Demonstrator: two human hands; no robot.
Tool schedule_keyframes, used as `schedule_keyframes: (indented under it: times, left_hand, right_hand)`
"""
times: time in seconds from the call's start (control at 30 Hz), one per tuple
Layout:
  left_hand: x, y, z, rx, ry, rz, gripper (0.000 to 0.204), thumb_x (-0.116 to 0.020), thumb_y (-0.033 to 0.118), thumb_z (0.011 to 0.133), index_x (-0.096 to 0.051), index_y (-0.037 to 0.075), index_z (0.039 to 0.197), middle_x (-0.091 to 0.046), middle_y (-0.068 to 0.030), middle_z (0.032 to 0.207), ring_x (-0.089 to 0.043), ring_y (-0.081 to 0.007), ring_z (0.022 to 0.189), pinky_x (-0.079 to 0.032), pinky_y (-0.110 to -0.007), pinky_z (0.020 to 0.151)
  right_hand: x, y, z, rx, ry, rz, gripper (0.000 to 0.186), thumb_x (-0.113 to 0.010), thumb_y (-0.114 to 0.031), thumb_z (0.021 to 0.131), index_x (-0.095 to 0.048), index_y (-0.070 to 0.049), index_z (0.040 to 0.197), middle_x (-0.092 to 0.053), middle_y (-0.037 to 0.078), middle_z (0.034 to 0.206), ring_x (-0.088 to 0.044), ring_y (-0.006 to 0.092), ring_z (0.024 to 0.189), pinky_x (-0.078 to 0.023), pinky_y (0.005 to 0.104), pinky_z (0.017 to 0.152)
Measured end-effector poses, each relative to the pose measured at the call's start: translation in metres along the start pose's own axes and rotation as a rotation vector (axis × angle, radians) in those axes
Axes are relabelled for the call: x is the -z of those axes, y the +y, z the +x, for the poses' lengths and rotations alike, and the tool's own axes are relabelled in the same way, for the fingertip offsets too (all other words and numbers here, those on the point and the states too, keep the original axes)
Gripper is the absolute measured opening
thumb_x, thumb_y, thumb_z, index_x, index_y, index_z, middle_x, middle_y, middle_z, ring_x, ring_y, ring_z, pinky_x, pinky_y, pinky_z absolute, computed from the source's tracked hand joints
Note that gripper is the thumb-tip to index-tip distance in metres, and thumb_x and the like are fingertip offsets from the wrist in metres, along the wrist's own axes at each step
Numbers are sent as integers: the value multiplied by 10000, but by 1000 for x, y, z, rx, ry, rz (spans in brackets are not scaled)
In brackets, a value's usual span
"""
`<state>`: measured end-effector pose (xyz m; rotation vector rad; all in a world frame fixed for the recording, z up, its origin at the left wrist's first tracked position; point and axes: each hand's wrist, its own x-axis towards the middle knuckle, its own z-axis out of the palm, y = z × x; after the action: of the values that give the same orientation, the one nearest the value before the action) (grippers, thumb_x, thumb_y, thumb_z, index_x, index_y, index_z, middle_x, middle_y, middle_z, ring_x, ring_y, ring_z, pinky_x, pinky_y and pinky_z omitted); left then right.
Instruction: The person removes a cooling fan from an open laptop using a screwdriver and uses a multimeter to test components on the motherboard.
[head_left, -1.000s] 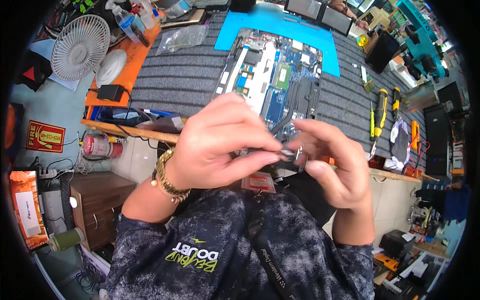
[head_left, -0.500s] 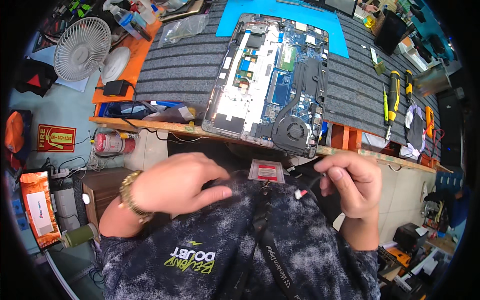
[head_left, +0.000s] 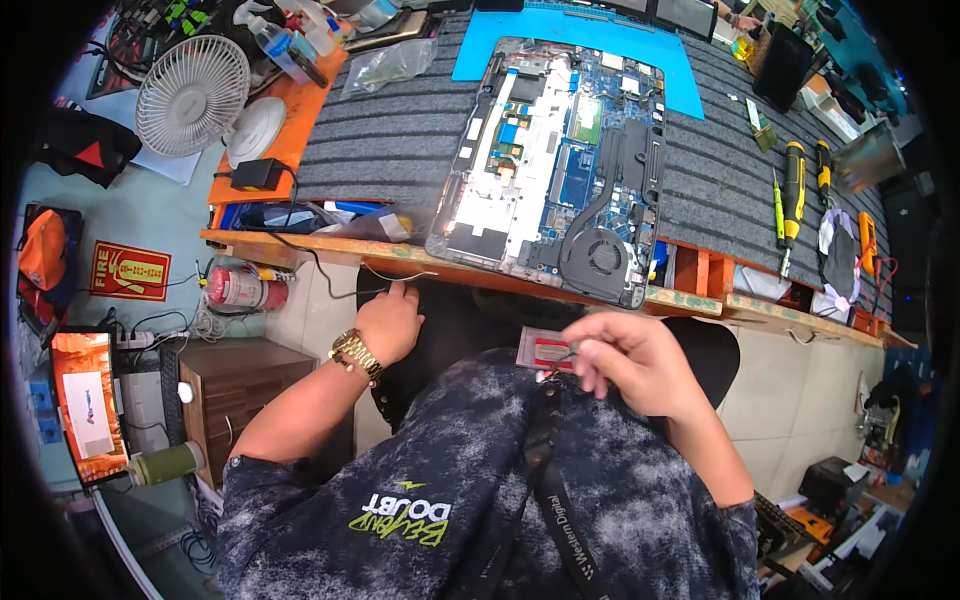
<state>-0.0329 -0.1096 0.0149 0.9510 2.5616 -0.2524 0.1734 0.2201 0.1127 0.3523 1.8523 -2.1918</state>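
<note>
In the head view, my right hand (head_left: 630, 362) pinches one thin dark cable with a white-and-red tip (head_left: 545, 376). One opened silver-and-blue laptop base (head_left: 548, 170) lies ahead on the grey striped worktop (head_left: 375, 150), long axis running away from me, nearer my right than my left hand (head_left: 391, 322); whether that grips the one black cord (head_left: 322, 268) beside it, I can't tell.

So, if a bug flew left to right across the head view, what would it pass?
Orange screen → fan → left hand → laptop → big yellow screwdriver → orange tool. I skipped the right hand because it partly shares the laptop's stretch.
</note>
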Motion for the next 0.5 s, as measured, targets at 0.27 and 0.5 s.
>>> schedule_keyframes:
  times: [0.27, 0.5]
  left_hand:
    - [75, -3, -42, -436, -8, -474, 134, -673, 166, 1068, -716, 39, 1081, -733, -175, 1085, -752, -394, 974, -599, -506, 858]
    - [126, -24, -99, -372, -63, -1322, 146, -814, 52, 1029, -672, 23, 1028, -672, 0, 970, -650, -82, 886, -550, -276, 787]
  right_hand:
    - [-57, -4, 60, 401, -137, -416, 207, -575, -94, 1167, -735, -2, 1259, -784, 97, 952, -779, 198, 842, -629, 355, 781]
    - [-105, 9, 103, 319, -260, 41, 251, -477, -181, 1233, -668, -19, 1258, -708, 69, 975, -727, 181, 778, -577, 326, 707]
